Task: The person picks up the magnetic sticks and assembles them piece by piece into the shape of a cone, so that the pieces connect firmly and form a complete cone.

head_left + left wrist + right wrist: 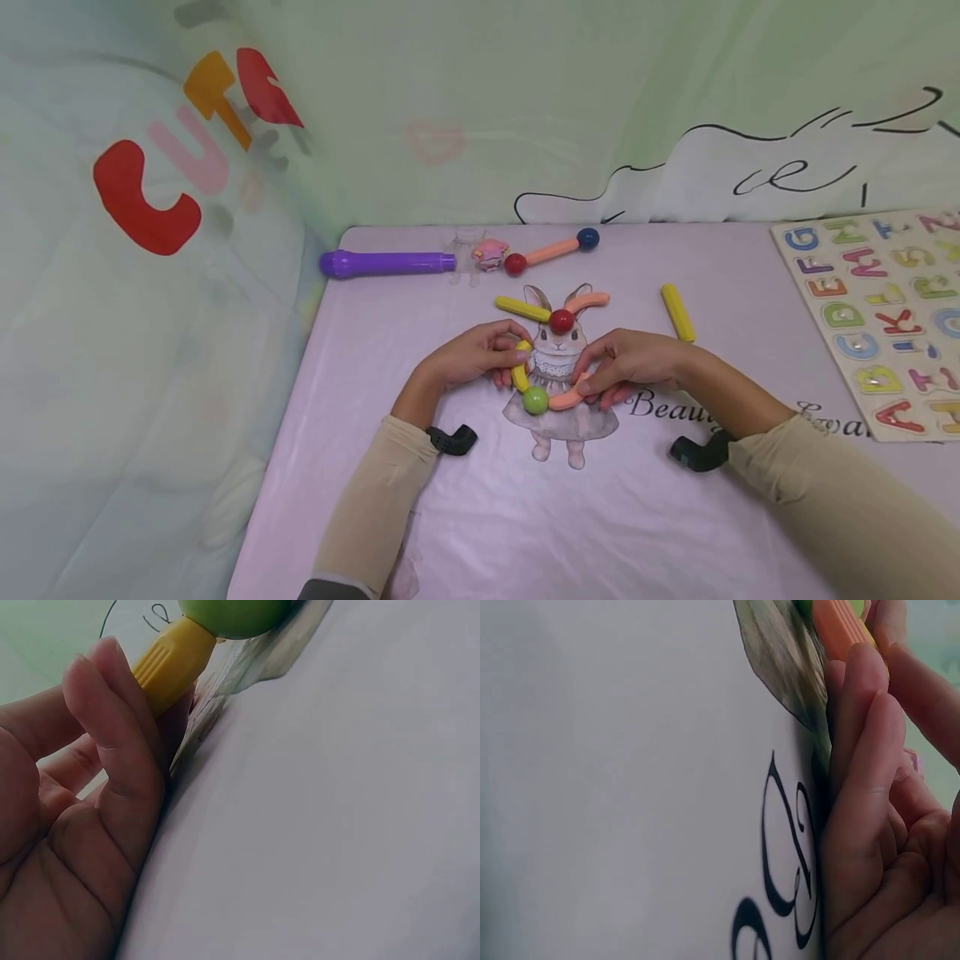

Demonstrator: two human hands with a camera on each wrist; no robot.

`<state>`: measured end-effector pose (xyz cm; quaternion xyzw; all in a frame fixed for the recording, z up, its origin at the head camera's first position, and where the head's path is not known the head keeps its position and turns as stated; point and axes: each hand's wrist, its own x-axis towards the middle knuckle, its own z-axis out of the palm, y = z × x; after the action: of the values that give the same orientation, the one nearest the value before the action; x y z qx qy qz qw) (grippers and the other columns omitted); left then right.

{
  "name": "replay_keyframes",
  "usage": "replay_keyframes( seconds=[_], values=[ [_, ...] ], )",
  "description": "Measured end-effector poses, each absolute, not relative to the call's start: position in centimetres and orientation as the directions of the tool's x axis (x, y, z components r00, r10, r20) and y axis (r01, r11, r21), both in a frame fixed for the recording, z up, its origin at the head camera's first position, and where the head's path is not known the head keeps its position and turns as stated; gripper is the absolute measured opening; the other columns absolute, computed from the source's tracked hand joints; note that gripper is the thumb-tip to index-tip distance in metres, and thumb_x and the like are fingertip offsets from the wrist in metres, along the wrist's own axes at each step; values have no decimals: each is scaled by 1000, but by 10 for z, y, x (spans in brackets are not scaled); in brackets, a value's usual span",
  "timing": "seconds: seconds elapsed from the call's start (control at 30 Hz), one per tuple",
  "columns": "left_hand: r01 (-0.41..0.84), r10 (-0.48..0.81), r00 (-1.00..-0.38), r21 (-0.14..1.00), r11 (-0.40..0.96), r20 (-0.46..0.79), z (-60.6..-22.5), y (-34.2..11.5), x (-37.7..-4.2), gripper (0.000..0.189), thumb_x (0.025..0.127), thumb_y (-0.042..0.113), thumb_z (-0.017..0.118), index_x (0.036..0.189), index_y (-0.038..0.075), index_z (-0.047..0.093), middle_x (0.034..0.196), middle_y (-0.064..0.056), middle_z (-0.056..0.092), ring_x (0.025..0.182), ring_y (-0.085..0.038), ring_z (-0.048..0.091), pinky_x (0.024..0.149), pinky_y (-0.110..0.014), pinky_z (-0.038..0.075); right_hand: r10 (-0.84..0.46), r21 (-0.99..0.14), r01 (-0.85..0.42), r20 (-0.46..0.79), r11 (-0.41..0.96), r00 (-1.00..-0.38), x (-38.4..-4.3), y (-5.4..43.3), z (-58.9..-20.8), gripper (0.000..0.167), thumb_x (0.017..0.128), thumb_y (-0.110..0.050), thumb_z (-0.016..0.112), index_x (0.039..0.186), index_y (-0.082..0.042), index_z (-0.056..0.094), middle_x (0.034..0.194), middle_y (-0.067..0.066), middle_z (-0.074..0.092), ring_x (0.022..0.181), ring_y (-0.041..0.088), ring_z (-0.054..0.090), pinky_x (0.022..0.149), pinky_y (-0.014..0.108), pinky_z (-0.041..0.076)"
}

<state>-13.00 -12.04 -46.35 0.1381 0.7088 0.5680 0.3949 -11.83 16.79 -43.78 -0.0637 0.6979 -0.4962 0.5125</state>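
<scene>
My left hand (480, 354) pinches a curved yellow rod (519, 377) of a building toy. The rod's lower end meets a green ball (535, 400), which also shows at the top of the left wrist view. On the ball's other side a curved orange rod (564, 398) joins it, its far end held by the thumb and fingers of my right hand (626, 362). The three pieces form a U, opening away from me. Just beyond it lies a red ball (561, 322) with a straight yellow rod (522, 308) on its left and another curved orange rod (588, 301) on its right.
A purple tube (390, 264) and a small pink figure (491, 253) lie at the back. Beside them is an orange rod (552, 251) with a ball at each end. Farther right are a loose yellow rod (678, 312) and a wooden letter board (847, 296). Fabric walls border the table.
</scene>
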Motion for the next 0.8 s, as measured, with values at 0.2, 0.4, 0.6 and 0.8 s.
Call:
replay_keyframes(
  seconds=[0.2, 0.4, 0.6, 0.8],
  values=[
    [-249, 642, -649, 911, 327, -408, -464, -121, -130, 31, 102, 20, 64, 131, 11, 57, 81, -3, 64, 62, -14, 60, 62, -26, 53, -607, -757, 450, -651, 473, -457, -118, 170, -438, 35, 90, -17, 79, 118, 2, 68, 91, 7, 76, 69, 11, 71, 69, 23, 60],
    [-248, 634, -649, 905, 346, -421, -464, -121, -129, 33, 102, 20, 64, 132, 10, 57, 83, -3, 66, 63, -14, 60, 62, -25, 53, -615, -764, 448, -642, 463, -458, -117, 170, -439, 36, 90, -17, 79, 120, 2, 69, 92, 6, 76, 69, 11, 71, 69, 23, 60],
    [-257, 643, -640, 906, 337, -421, -462, -120, -130, 37, 100, 15, 67, 135, 9, 59, 92, -2, 68, 65, -12, 62, 64, -24, 54, -585, -754, 453, -656, 475, -478, -117, 173, -437, 39, 90, -18, 79, 121, 2, 68, 89, 8, 76, 73, 15, 75, 70, 25, 61],
    [-243, 651, -639, 911, 334, -409, -461, -120, -130, 37, 100, 13, 67, 136, 9, 59, 96, -4, 70, 65, -12, 62, 64, -24, 54, -559, -752, 460, -659, 472, -503, -117, 175, -437, 33, 94, -20, 74, 119, 1, 69, 86, 9, 73, 75, 17, 75, 72, 29, 62]
  ],
)
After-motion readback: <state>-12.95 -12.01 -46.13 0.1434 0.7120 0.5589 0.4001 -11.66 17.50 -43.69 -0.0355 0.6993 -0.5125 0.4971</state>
